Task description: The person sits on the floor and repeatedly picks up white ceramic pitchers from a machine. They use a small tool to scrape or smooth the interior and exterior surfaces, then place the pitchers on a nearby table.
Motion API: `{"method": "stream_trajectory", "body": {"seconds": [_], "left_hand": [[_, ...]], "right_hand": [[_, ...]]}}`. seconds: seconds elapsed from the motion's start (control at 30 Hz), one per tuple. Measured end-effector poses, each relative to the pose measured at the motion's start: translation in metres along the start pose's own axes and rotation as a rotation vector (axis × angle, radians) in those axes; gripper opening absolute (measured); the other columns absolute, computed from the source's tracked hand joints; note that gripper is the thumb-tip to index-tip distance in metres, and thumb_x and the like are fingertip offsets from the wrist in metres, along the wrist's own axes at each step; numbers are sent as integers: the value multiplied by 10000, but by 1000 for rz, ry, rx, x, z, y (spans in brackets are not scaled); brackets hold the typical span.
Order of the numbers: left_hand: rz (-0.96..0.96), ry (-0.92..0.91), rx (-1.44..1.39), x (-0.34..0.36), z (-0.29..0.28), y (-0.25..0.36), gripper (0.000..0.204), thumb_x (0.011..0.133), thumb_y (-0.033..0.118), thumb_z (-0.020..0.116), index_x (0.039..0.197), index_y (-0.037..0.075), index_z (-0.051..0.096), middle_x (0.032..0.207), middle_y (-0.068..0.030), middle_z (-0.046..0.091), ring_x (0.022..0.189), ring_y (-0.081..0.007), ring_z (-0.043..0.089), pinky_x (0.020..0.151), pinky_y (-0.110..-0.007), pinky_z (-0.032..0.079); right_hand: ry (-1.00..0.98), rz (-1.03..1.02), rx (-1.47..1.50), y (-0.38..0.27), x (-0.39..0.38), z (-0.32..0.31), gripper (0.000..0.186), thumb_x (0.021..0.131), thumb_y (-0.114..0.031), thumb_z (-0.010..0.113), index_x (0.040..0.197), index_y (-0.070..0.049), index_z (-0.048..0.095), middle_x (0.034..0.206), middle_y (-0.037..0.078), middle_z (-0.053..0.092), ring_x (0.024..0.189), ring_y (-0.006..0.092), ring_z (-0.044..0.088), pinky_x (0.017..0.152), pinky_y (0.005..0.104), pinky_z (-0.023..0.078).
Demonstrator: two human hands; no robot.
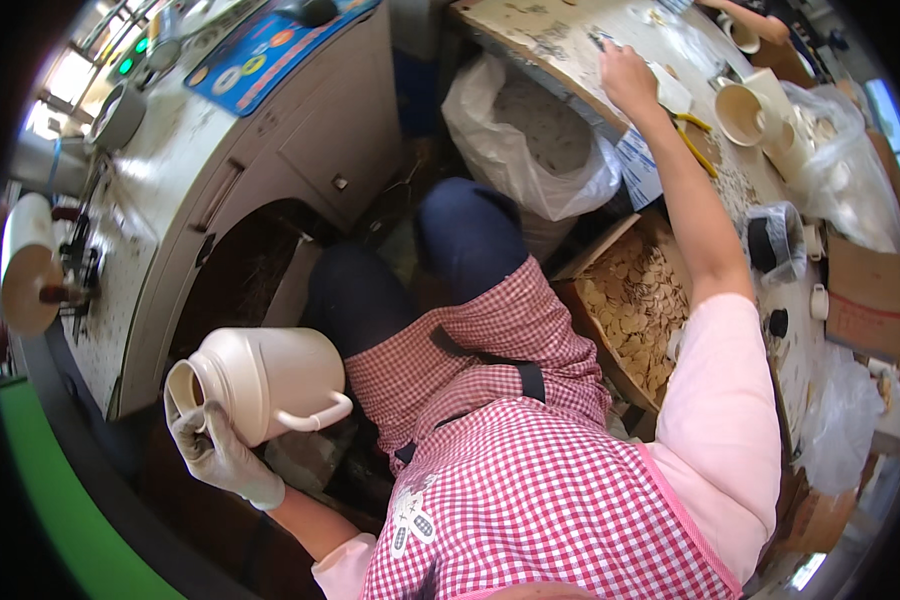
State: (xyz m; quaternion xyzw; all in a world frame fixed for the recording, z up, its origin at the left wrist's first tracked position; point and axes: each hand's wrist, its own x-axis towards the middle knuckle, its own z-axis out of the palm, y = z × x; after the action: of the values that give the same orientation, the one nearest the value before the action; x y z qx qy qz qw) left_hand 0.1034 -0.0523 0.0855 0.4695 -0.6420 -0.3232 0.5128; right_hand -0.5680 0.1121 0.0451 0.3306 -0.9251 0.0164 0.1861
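My left hand (215,455), in a pale glove, grips a cream plastic jug (282,378) by its neck. The jug lies tilted on its side, its open mouth facing left and its looped handle toward my body. Stretched out to the far right, my bare right hand (627,78) is over the worktable (545,30). Its fingers are closed at a small dark item on the surface, too small to name. Yellow-handled pliers (703,150) lie beside my right forearm.
A cardboard box (602,350) of thin cream discs stands below my right arm. Beyond my knees is a lined bin with a white plastic bag (475,105). More cream jugs (742,112) lie at right. A white cabinet (300,130) with a blue mat (270,58) stands left.
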Motion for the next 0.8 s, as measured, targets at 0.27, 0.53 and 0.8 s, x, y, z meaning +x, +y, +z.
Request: {"method": "stream_trajectory", "body": {"seconds": [0.27, 0.53, 0.8], "left_hand": [[-134, -15, -38, -34, 20, -1, 303, 1048, 224, 646, 1196, -37, 600, 1456, -148, 593, 1228, -196, 595, 1064, -341, 452], [32, -71, 91, -31, 42, 5, 555, 1058, 365, 621, 1370, -92, 573, 1558, -207, 516, 1356, -284, 555, 1165, -400, 402], [46, -99, -21, -33, 52, 25, 851, 883, 384, 787, 1537, 10, 393, 1544, -277, 471, 1391, -379, 527, 1172, -481, 413]], "right_hand": [[-40, -216, 787, -28, -63, 8, 244, 1005, -297, 657, 976, -61, 712, 955, 111, 735, 932, 252, 715, 781, 366, 550], [-545, -136, -181, 9, -113, 295, 228, 957, -234, 620, 1007, -113, 807, 1057, 162, 778, 1009, 332, 761, 822, 492, 620], [-499, 73, 561, 7, -109, 232, 283, 991, -288, 660, 1094, -38, 744, 1041, 150, 772, 970, 303, 755, 872, 457, 589]]}}
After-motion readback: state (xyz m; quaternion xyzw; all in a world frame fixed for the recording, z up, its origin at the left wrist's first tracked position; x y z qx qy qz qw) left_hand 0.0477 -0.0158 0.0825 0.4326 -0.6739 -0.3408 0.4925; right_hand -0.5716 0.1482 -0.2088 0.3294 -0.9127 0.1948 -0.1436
